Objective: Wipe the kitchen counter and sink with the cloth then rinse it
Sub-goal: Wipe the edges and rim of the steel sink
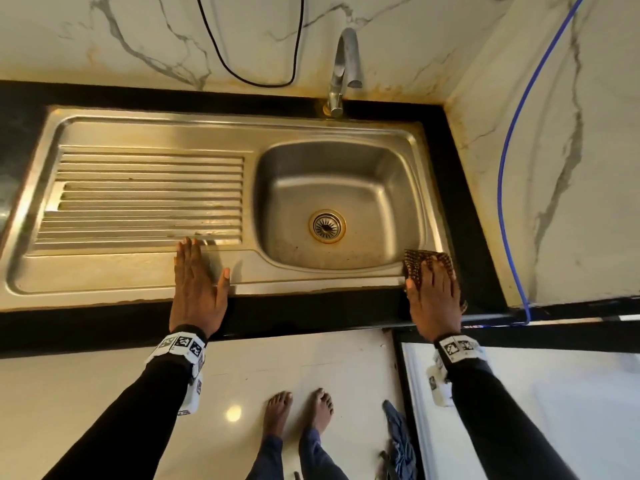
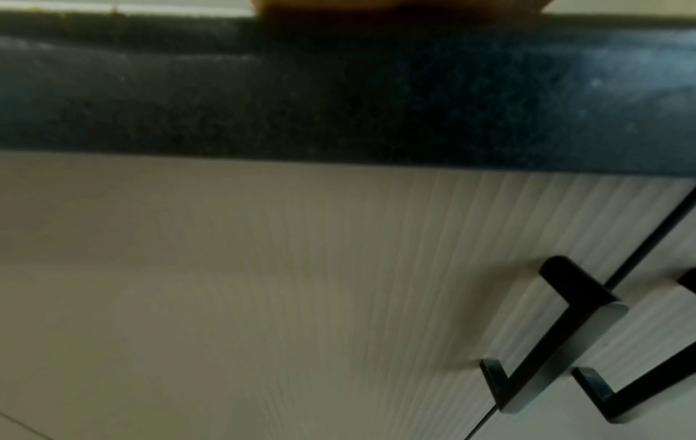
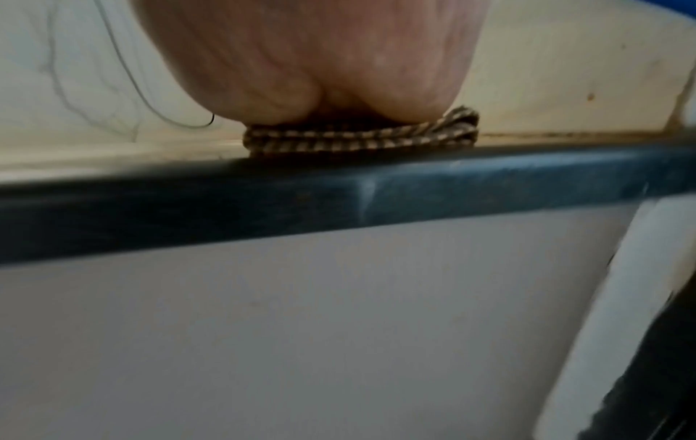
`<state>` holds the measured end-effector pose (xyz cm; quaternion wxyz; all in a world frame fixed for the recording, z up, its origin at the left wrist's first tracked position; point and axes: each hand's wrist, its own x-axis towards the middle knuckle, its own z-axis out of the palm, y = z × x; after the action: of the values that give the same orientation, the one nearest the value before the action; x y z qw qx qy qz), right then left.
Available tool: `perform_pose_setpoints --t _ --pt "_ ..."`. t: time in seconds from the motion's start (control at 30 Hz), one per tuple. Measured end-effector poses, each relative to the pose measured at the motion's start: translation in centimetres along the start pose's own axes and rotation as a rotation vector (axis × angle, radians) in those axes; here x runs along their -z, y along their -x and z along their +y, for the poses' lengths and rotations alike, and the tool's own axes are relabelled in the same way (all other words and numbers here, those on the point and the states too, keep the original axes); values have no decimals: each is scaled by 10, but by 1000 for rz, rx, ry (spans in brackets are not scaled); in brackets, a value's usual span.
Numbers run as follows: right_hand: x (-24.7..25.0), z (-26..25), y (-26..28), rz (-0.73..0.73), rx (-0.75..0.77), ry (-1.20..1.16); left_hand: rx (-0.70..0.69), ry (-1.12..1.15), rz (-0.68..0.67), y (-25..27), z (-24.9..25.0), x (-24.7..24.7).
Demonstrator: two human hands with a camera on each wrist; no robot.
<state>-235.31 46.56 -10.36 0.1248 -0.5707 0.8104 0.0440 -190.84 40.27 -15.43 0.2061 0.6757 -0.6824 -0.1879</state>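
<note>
A steel sink [image 1: 242, 133] with a ribbed drainboard on the left and a basin on the right is set in a black counter [image 1: 311, 317]. My left hand [image 1: 195, 271] lies flat, fingers straight, on the sink's front rim below the drainboard. My right hand [image 1: 433, 282] presses flat on a folded brown checked cloth [image 1: 414, 263] at the sink's front right corner. In the right wrist view the palm of that right hand [image 3: 320, 59] sits on the folded cloth [image 3: 361, 137] at the counter edge [image 3: 339, 193]. The left wrist view shows only the counter edge [image 2: 339, 98] and cabinet front.
A tap [image 1: 343, 71] stands behind the basin, whose drain [image 1: 327, 226] sits at the bottom. A black cable [image 1: 249, 74] and a blue hose [image 1: 509, 168] hang on the marble walls. Cabinet handles [image 2: 557, 336] sit below the counter. A blue rag [image 1: 398, 441] lies on the floor beside my feet.
</note>
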Motion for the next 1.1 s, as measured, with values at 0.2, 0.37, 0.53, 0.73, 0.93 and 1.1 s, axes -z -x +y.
perform_pose_setpoints --t 0.2,0.37,0.53,0.73,0.93,1.1 --pt "-35 -175 64 -2 322 -56 -7 16 1 0 0 1" --pt "-51 -261 84 -66 617 -32 -4 101 34 3 -3 2" --pt "-30 -150 61 19 400 -105 -73 -69 -48 5 10 -3" --pt "-3 32 -14 27 52 -19 -18 -32 -62 5 98 -59" --pt "15 23 -87 -36 177 101 62 -155 -24 4 120 -78" --pt "-2 28 16 50 117 12 85 -169 -8 5 125 -78"
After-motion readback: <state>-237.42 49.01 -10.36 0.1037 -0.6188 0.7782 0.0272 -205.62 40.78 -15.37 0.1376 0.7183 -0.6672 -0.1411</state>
